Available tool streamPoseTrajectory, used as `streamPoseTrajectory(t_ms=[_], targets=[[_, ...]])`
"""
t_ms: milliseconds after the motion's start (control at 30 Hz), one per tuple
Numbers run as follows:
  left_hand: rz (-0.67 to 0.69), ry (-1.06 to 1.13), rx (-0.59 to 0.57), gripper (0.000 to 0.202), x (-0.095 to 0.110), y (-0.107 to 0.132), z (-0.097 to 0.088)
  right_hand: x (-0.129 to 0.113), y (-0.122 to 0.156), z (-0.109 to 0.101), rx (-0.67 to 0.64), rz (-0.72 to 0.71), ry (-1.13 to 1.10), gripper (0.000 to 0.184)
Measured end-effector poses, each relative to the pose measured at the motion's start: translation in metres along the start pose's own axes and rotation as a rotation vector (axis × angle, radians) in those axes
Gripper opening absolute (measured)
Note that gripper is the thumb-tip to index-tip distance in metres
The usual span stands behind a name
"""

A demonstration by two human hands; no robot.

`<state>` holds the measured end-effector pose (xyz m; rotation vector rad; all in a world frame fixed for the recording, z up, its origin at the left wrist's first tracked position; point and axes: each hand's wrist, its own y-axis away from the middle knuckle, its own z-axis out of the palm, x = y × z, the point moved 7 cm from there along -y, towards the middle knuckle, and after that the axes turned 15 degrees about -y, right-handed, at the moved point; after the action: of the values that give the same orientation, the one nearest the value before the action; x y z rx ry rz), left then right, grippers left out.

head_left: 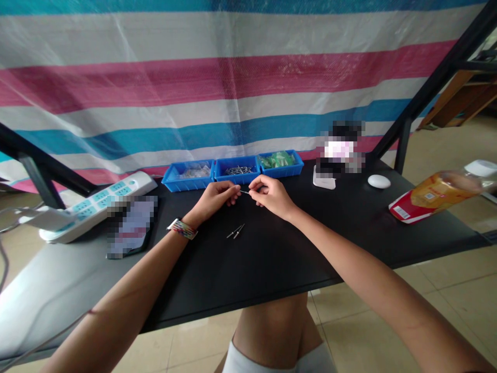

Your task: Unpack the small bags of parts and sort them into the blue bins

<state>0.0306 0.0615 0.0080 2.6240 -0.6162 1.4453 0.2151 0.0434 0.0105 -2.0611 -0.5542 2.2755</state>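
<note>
In the head view, bare room runs on the black table (279,259) from its near edge to the blue bins (189,184), save two loose pins (235,232). The bottle (435,194) is toward the right end, the strip (101,207) left. Left hand (221,197) and right hand (274,196), fingers curled, pinch one pin (244,192) between them.

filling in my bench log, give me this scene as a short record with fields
hands: left hand and right hand together pinch a thin metal piece
loose parts: two metal pins on the black table, nearer the person than the hands
bins: three blue, in a row; left bin, pale contents, unclear; middle bin, small metal parts; right bin, green contents
left side: power strip, phone
right side: bottle, white oval object
</note>
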Motion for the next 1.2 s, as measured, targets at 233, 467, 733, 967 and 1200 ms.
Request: streamPoseTrajectory(t_ms=[233, 467, 733, 967, 1200], targets=[[-0.029, 0.030, 0.040, 0.055, -0.008, -0.002, -0.002, -0.012, 0.003, 0.003, -0.005, -0.098, 0.031, 0.014], [-0.023, 0.047, 0.024, 0.059, -0.005, -0.001, -0.001, -0.013, 0.004, 0.004, -0.007, -0.107, -0.003, 0.011], [0.033, 0.133, -0.002, 0.040, 0.003, 0.001, -0.001, -0.005, 0.001, -0.001, 0.030, -0.033, -0.109, 0.018], [0.059, 0.105, -0.009, 0.040, 0.000, 0.000, 0.000, 0.000, 0.000, -0.001, 0.023, -0.011, -0.115, 0.018], [0.013, 0.061, 0.011, 0.046, -0.004, -0.001, 0.000, 0.005, -0.004, -0.002, 0.050, -0.046, -0.064, 0.014]])
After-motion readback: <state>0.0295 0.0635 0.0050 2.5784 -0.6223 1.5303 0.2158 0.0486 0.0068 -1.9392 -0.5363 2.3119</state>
